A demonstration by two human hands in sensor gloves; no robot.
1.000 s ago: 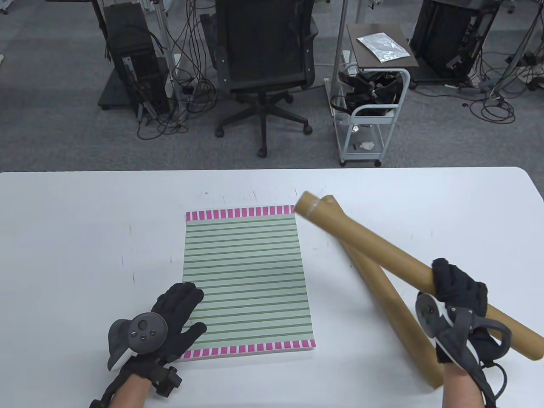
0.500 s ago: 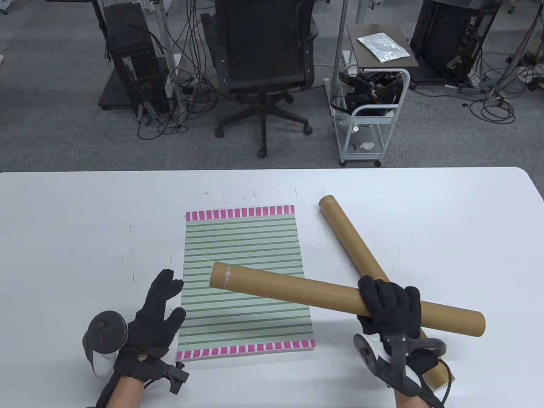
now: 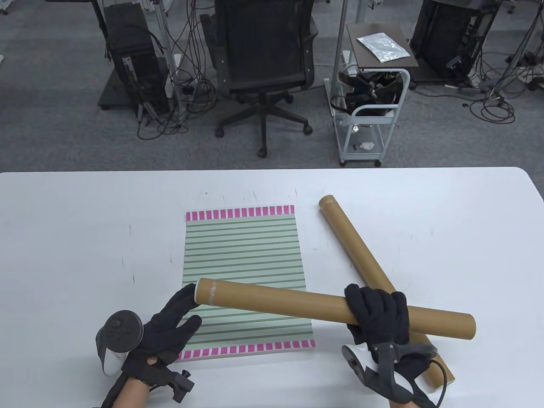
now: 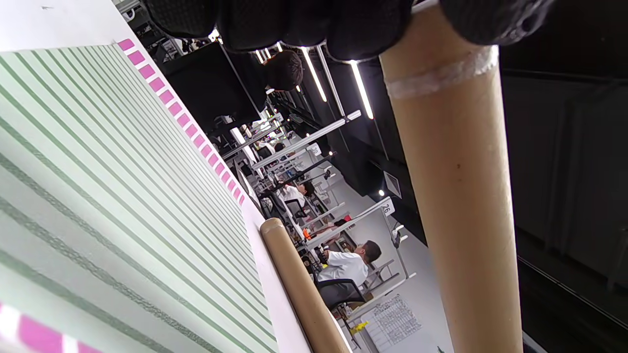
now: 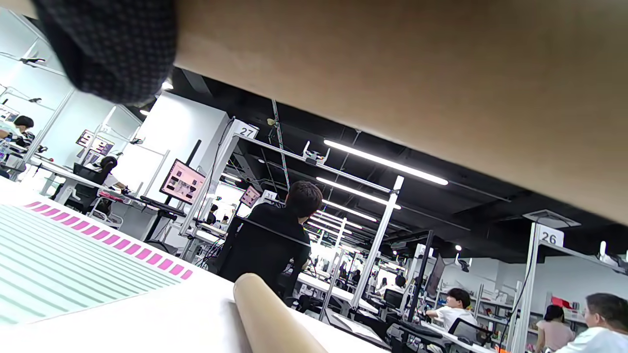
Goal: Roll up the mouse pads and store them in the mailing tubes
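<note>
A green striped mouse pad (image 3: 244,255) with pink end bands lies flat on the white table (image 3: 63,238). My right hand (image 3: 376,314) grips a brown mailing tube (image 3: 289,301) near its middle and holds it crosswise above the pad's near end. My left hand (image 3: 190,299) holds the tube's left end, at its white cap. The left wrist view shows the fingers (image 4: 294,19) and thumb around that end of the tube (image 4: 456,196). A second tube (image 3: 355,250) lies on the table to the right of the pad, under my right hand.
The second tube also shows in the left wrist view (image 4: 299,284) and the right wrist view (image 5: 270,314). Beyond the table's far edge stand an office chair (image 3: 263,55) and a small cart (image 3: 374,106).
My right hand has swung the held tube to the left and brought it over the pad's near end. My left hand has lifted off the pad and taken the tube's left end.
</note>
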